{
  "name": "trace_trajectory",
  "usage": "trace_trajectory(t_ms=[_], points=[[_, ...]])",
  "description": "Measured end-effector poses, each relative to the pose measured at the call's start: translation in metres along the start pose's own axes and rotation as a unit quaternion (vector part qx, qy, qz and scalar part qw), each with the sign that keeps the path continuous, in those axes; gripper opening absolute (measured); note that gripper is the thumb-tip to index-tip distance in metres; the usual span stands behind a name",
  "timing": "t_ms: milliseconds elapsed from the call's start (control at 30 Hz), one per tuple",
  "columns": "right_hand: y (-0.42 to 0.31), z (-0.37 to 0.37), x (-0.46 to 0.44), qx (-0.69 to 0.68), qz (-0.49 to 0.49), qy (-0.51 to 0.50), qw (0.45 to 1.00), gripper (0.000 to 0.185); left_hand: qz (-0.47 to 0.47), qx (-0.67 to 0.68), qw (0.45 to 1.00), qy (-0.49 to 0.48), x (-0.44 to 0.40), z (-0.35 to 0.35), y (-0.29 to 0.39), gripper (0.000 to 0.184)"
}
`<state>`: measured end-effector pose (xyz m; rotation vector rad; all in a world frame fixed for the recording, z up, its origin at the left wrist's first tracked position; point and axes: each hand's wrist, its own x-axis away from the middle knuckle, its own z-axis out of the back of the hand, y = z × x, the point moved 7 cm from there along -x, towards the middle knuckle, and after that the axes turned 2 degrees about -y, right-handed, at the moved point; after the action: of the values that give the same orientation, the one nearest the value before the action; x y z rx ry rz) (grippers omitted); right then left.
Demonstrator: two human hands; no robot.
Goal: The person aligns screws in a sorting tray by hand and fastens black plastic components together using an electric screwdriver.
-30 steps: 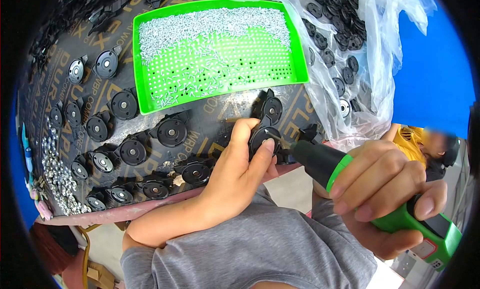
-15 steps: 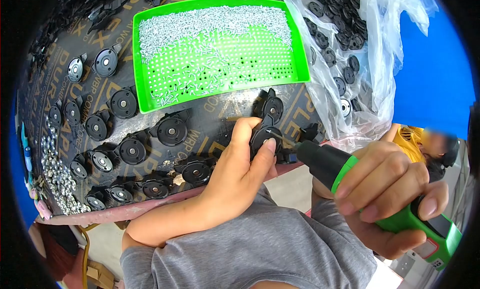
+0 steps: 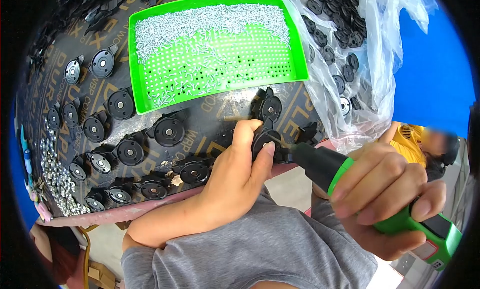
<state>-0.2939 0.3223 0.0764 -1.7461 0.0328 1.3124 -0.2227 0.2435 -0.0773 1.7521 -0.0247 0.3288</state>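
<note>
My left hand (image 3: 240, 169) pinches a round black part (image 3: 265, 138) at the table's near edge, thumb on its face. My right hand (image 3: 387, 194) is wrapped round a green and black electric screwdriver (image 3: 320, 164). The driver's thin bit points left at the held part; whether it touches is too small to tell. Just beyond the held part lies another black disc part (image 3: 270, 108). Rows of similar black parts (image 3: 169, 131) with metal centres lie to the left. A green perforated tray (image 3: 220, 91) holds many small silvery screws (image 3: 210, 24).
Clear plastic (image 3: 380, 89) with black discs (image 3: 345, 26) lies at the right. Small shiny metal pieces (image 3: 62, 184) are heaped at the left edge. Dark parts pile up at the far left. A person in yellow (image 3: 407, 145) is at the right.
The driver shifted slightly right, then back left toward the held part. My left hand keeps its grip with little movement. The tray and left rows appear slightly further left.
</note>
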Motion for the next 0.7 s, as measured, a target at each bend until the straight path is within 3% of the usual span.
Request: trace_trajectory(t_ms=[67, 167, 233, 267, 333, 400, 433, 500, 600, 700], points=[[0.000, 0.004, -0.003, -0.006, 0.003, 0.014, 1.000, 0.034, -0.006, -0.017, 1.000, -0.001, 0.001, -0.002, 0.001, 0.028], [0.004, 0.001, -0.015, -0.116, 0.010, -0.162, 0.980, 0.042, -0.003, -0.054, 0.998, -0.010, 0.001, -0.005, -0.001, 0.030], [-0.004, 0.020, -0.004, -0.181, 0.154, -0.065, 0.969, 0.045, 0.013, -0.077, 0.997, -0.017, 0.000, -0.002, 0.002, 0.029], [0.002, 0.016, -0.026, -0.121, -0.029, -0.185, 0.975, 0.045, 0.031, -0.098, 0.994, -0.023, 0.000, 0.000, 0.002, 0.028], [0.016, 0.029, -0.028, -0.058, -0.065, -0.092, 0.992, 0.041, 0.036, -0.070, 0.997, -0.027, 0.000, 0.001, 0.004, 0.026], [0.049, 0.045, -0.018, -0.007, -0.062, 0.074, 0.995, 0.031, 0.038, -0.043, 0.998, -0.032, -0.001, 0.000, 0.004, 0.025], [0.066, 0.048, -0.027, -0.026, -0.069, -0.014, 0.997, 0.026, 0.032, -0.007, 0.999, -0.026, -0.001, 0.000, 0.004, 0.024], [0.077, 0.052, -0.017, 0.092, -0.093, 0.070, 0.989, 0.024, 0.027, 0.031, 0.999, -0.021, -0.001, -0.002, -0.001, 0.023], [0.086, 0.052, -0.012, 0.075, -0.109, 0.097, 0.987, 0.022, 0.032, 0.190, 0.981, -0.012, -0.003, -0.003, -0.007, 0.027], [0.089, 0.054, -0.009, 0.080, -0.111, 0.106, 0.985, 0.020, 0.043, 0.230, 0.972, 0.004, -0.003, -0.004, -0.008, 0.030]])
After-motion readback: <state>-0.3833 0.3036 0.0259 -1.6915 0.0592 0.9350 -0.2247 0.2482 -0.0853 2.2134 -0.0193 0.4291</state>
